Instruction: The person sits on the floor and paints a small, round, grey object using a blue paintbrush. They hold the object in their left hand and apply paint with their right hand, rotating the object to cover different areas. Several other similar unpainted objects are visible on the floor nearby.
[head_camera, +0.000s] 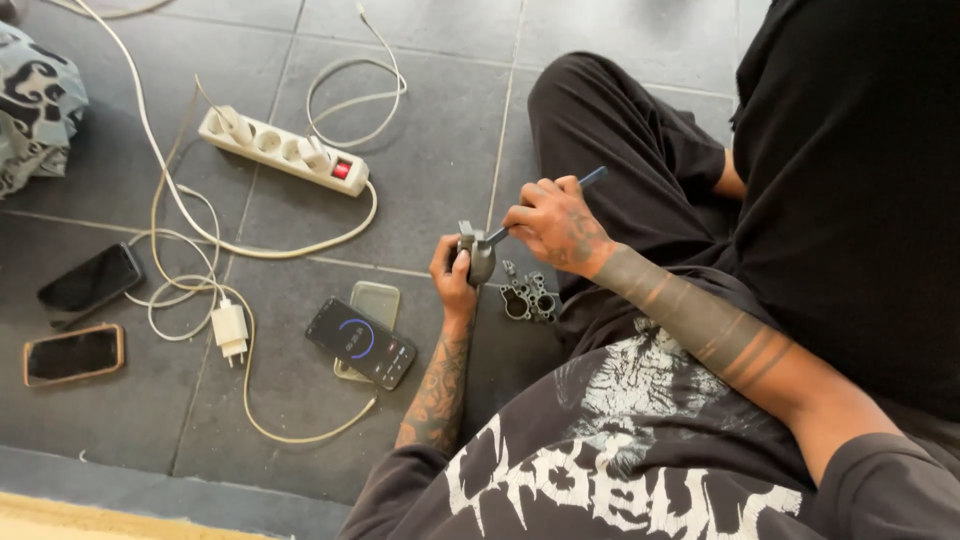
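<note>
My left hand (455, 275) grips a small grey metal part (479, 256) upright over the floor tiles. My right hand (552, 222) holds a thin blue-handled tool (592, 178) like a pen, its tip touching the top of the grey part. Just right of the left hand, a second grey metal part with round bores (530, 296) lies on the floor against my leg.
A white power strip (285, 150) with plugs and white cables lies at upper left. A lit phone (360, 342) rests on a clear case. Two dark phones (92, 278) (73, 353) lie at far left, a white charger (229, 330) between them. A person in black (850, 150) sits at right.
</note>
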